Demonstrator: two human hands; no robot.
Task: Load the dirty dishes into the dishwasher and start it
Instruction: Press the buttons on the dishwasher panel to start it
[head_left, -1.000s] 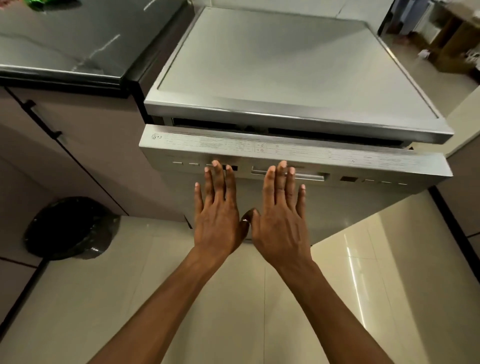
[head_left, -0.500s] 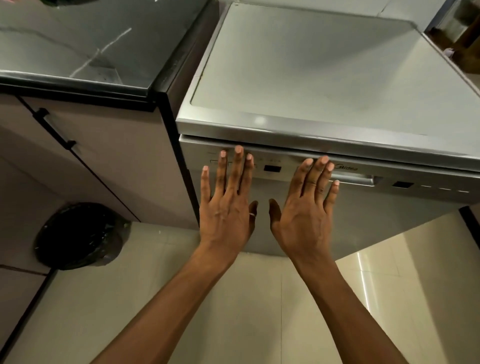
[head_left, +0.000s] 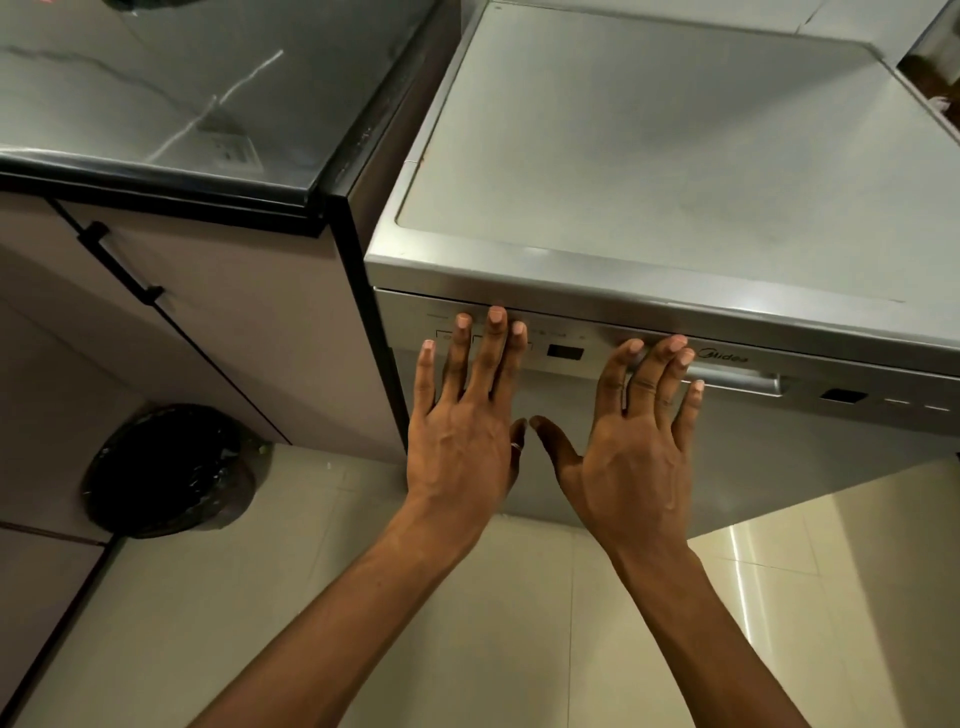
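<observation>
The dishwasher (head_left: 649, 156) fills the view from 12 to 3 o'clock. Its door (head_left: 779, 467) is closed flush under the top, so the inside is hidden. At 8 o'clock a round bin (head_left: 166, 473) with a black liner stands on the floor (head_left: 519, 597); what it holds cannot be told.

Both hands lie against the upper door, side by side, thumbs near each other but apart. The left hand (head_left: 462, 441) has an open grip: its fingers are straight and spread, with the tips on the control strip at 9 o'clock of the dark display (head_left: 565, 353), and it holds nothing. A ring (head_left: 516, 446) shows on its thumb. The right hand (head_left: 634, 457) also has an open grip, with the fingers slightly bent. Its tips rest at the left end of the handle (head_left: 737, 378) without curling round it.

At 10 to 11 o'clock a glossy veined worktop (head_left: 156, 93) with a black edge sits just beside the dishwasher. A pale cabinet (head_left: 234, 338) with a black pull (head_left: 122, 265) is below it. The floor is pale glossy tile.
</observation>
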